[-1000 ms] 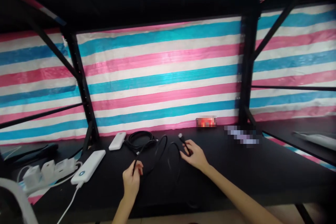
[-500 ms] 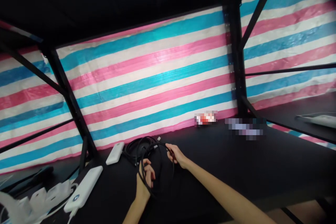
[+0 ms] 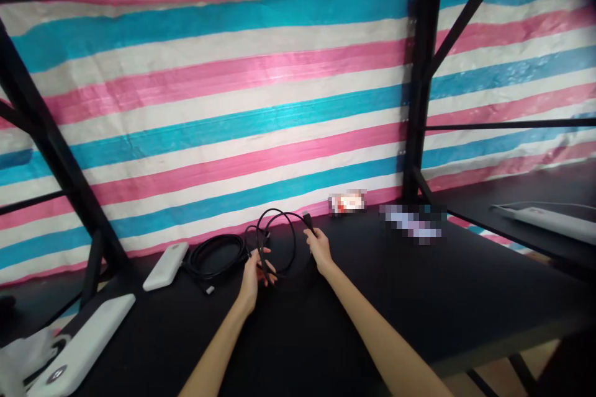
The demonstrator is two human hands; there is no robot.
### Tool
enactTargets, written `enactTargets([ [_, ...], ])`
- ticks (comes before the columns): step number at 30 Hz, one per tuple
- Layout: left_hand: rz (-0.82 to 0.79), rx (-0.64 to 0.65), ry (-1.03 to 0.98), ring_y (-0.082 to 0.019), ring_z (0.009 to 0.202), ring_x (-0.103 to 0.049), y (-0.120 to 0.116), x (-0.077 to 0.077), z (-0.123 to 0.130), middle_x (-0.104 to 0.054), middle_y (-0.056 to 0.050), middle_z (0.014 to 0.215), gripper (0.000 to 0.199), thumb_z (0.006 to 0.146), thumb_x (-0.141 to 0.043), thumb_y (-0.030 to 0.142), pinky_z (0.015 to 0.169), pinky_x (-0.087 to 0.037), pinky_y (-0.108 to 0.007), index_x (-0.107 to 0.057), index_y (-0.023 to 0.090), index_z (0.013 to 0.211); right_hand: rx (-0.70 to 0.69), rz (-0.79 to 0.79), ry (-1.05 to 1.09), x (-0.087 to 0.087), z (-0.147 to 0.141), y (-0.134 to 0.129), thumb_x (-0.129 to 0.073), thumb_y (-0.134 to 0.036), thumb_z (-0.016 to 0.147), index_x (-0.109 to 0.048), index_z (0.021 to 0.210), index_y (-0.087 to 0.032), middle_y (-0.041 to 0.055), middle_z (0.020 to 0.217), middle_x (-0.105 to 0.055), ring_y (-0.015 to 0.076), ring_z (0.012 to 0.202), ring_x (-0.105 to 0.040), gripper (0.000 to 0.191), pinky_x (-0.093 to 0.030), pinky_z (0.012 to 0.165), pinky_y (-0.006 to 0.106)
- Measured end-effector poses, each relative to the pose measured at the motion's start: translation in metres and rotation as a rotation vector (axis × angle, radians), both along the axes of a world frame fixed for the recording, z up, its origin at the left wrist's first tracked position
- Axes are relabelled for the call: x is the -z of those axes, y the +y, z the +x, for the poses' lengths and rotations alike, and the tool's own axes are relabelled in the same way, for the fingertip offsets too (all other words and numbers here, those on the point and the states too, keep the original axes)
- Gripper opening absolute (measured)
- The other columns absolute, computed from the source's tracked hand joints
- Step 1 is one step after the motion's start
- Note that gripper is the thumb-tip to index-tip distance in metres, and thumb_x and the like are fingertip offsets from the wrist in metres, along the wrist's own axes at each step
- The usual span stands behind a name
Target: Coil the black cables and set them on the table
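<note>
Loose loops of a thin black cable [image 3: 294, 242] rise above the black shelf between my two hands. My left hand [image 3: 254, 276] has the loops between thumb and fingers, the lower fingers loosely curled. My right hand [image 3: 320, 251] pinches the cable just below its dark plug [image 3: 308, 220], which points up with a metal tip. Just left of my left hand lies a second coiled black cable [image 3: 216, 272], its light-coloured connector [image 3: 210, 289] resting on the shelf toward me.
Two white power banks [image 3: 165, 267] [image 3: 88, 347] lie on the left of the black shelf [image 3: 363, 347]. Blurred-out items [image 3: 347, 203] [image 3: 412, 223] sit at the back right. Black frame posts [image 3: 416, 87] stand at both sides, with a striped sheet [image 3: 242, 111] behind.
My right hand has drawn up the cable end, so its plug now shows above the fingers. The loops have been lifted off the coiled cable. The view has shifted right and down.
</note>
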State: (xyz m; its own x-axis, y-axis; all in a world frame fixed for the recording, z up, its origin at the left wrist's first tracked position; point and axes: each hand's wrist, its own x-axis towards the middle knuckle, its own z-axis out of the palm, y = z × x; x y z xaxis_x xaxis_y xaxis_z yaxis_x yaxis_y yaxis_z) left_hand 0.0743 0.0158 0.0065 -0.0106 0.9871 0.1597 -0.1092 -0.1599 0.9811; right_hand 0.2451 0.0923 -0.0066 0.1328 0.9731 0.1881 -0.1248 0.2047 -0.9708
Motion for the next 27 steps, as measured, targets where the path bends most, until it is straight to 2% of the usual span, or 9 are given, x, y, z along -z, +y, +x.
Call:
enactTargets([
  [3,-0.058,-0.093,-0.041,-0.015,0.044,-0.056,0.002,-0.011,-0.013,-0.061,-0.002,0.055,0.054,0.076,-0.033,0.057,0.040,-0.032,-0.021,-0.049,0.012,0.100,0.089,-0.027,-0.053,-0.002,0.001,0.000,-0.051,-0.041,0.071,-0.049,0.071,-0.021,-0.0060,0.047,-0.043,0.0108,0.042,-0.038,0.020,-0.024,0.041,0.023],
  [5,-0.095,-0.180,-0.034,-0.015,0.051,-0.059,0.002,-0.019,-0.017,-0.066,-0.006,0.067,0.057,0.076,-0.037,0.061,0.043,-0.035,-0.021,-0.048,0.013,0.103,0.116,-0.019,-0.120,-0.006,-0.001,-0.004,-0.051,-0.037,0.072,-0.053,0.076,-0.021,-0.0042,0.052,-0.049,0.0125,0.047,-0.044,0.017,-0.027,0.045,0.023],
  [8,-0.146,-0.189,-0.063,-0.015,0.055,-0.063,0.000,-0.024,-0.019,-0.068,-0.009,0.084,0.061,0.072,-0.046,0.063,0.046,-0.039,-0.021,-0.045,0.014,0.109,0.140,0.103,-0.414,-0.014,-0.007,-0.018,-0.055,-0.032,0.072,-0.059,0.089,-0.024,-0.0032,0.061,-0.058,0.0149,0.058,-0.053,0.019,-0.032,0.052,0.023],
  [10,-0.110,-0.165,-0.057,-0.013,0.046,-0.059,-0.001,-0.021,-0.020,-0.067,-0.005,0.075,0.062,0.069,-0.055,0.060,0.044,-0.038,-0.021,-0.043,0.015,0.109,0.138,0.188,-0.614,-0.019,-0.010,-0.030,-0.054,-0.028,0.073,-0.058,0.099,-0.027,-0.0040,0.062,-0.059,0.0152,0.061,-0.056,0.026,-0.033,0.056,0.023],
  [12,-0.048,-0.171,-0.004,-0.011,0.036,-0.053,-0.001,-0.015,-0.022,-0.059,0.004,0.055,0.057,0.066,-0.061,0.055,0.042,-0.036,-0.020,-0.044,0.015,0.104,0.136,0.216,-0.702,-0.022,-0.013,-0.041,-0.051,-0.025,0.075,-0.058,0.103,-0.027,-0.0044,0.062,-0.059,0.0149,0.062,-0.057,0.028,-0.034,0.057,0.023],
  [15,-0.045,-0.195,0.126,-0.011,0.028,-0.048,-0.001,-0.005,-0.025,-0.043,0.010,0.037,0.044,0.072,-0.052,0.054,0.038,-0.032,-0.019,-0.048,0.015,0.092,0.142,0.234,-0.780,-0.024,-0.015,-0.050,-0.047,-0.022,0.078,-0.059,0.102,-0.028,-0.0034,0.066,-0.061,0.0153,0.064,-0.058,0.028,-0.034,0.058,0.023],
  [20,-0.141,-0.172,0.326,-0.014,0.029,-0.051,-0.003,-0.002,-0.029,-0.040,0.008,0.032,0.040,0.078,-0.041,0.054,0.032,-0.024,-0.017,-0.052,0.016,0.083,0.234,0.296,-0.885,-0.024,-0.015,-0.054,-0.047,-0.022,0.079,-0.063,0.097,-0.028,-0.0004,0.083,-0.065,0.0174,0.075,-0.059,0.025,-0.036,0.061,0.025],
  [25,-0.029,-0.191,0.390,-0.015,0.026,-0.050,-0.006,-0.003,-0.031,-0.033,0.009,0.028,0.043,0.078,-0.041,0.057,0.031,-0.023,-0.018,-0.054,0.016,0.073,0.303,0.414,-0.906,-0.020,-0.016,-0.048,-0.053,-0.020,0.073,-0.067,0.078,-0.021,0.0040,0.082,-0.060,0.0199,0.081,-0.053,0.015,-0.039,0.074,0.030],
  [27,0.005,-0.198,0.404,-0.014,0.024,-0.048,-0.005,-0.002,-0.033,-0.032,0.009,0.027,0.044,0.078,-0.042,0.058,0.030,-0.024,-0.018,-0.054,0.016,0.069,0.284,0.425,-0.869,-0.015,-0.017,-0.044,-0.055,-0.020,0.071,-0.067,0.079,-0.020,0.0049,0.084,-0.058,0.0208,0.083,-0.052,0.015,-0.040,0.076,0.032],
])
